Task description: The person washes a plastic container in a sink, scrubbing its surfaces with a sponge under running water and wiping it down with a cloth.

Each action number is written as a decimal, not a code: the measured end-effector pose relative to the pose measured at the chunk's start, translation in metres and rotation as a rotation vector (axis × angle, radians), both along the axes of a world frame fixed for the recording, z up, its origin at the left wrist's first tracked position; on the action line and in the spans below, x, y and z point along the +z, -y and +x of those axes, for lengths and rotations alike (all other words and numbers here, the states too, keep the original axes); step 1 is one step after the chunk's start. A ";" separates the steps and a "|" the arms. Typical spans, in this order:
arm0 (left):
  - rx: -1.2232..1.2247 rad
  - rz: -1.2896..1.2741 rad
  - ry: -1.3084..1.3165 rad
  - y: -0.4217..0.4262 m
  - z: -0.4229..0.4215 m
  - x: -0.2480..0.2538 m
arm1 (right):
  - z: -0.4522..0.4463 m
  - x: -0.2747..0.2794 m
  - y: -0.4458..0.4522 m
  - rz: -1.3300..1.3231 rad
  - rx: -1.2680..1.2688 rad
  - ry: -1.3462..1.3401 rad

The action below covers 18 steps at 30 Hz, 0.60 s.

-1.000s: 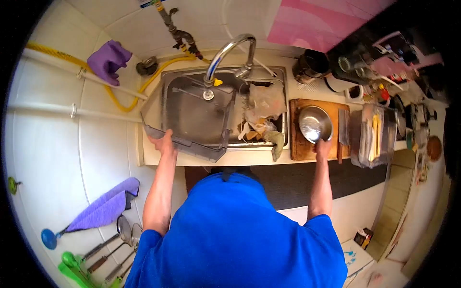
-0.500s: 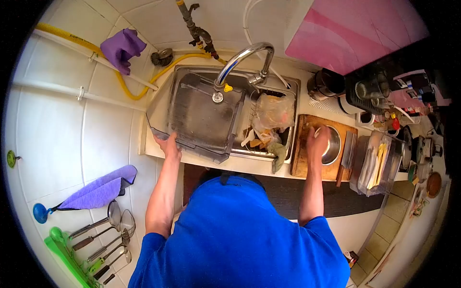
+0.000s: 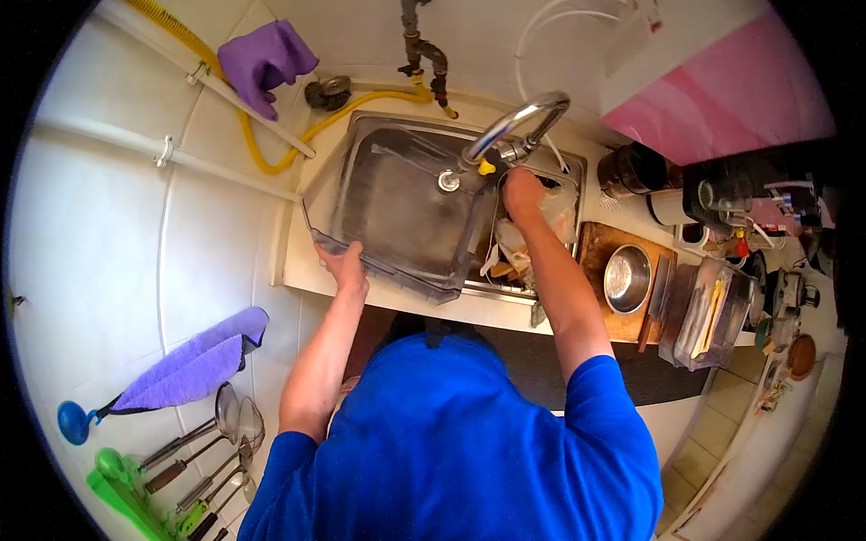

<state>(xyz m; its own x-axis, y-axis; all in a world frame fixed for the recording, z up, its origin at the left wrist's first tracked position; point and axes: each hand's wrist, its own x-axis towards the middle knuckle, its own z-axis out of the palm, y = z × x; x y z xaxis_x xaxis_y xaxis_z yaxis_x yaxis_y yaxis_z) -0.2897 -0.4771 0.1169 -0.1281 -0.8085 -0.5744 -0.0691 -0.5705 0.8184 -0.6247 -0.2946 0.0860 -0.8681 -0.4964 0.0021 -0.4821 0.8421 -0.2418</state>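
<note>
Okay, so I'd call this steadying and reaching — left hand [image 3: 345,264] pinching the near edge of the clear plastic bin [image 3: 410,275], which sits over the left sink basin. Right hand [image 3: 523,192] is near the faucet [image 3: 519,117], fingers hidden, so can't tell that grip. Next bit probably calls for a steady bin — and keeping clear of the plastic bag [image 3: 561,212].

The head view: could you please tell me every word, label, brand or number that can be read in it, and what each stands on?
No text can be read.
Yellow hose: any print is too small to read.
Things at the far right: too small and blurred to tell.
</note>
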 end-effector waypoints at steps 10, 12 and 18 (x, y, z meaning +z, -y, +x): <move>-0.044 -0.269 -0.015 0.017 0.008 -0.050 | 0.007 0.004 0.013 0.126 -0.106 0.076; -0.043 -0.223 -0.021 0.019 0.009 -0.050 | 0.005 0.001 0.008 0.119 -0.097 0.068; -0.025 -0.189 -0.035 0.023 -0.001 -0.020 | 0.016 0.031 -0.012 -0.095 -0.160 0.130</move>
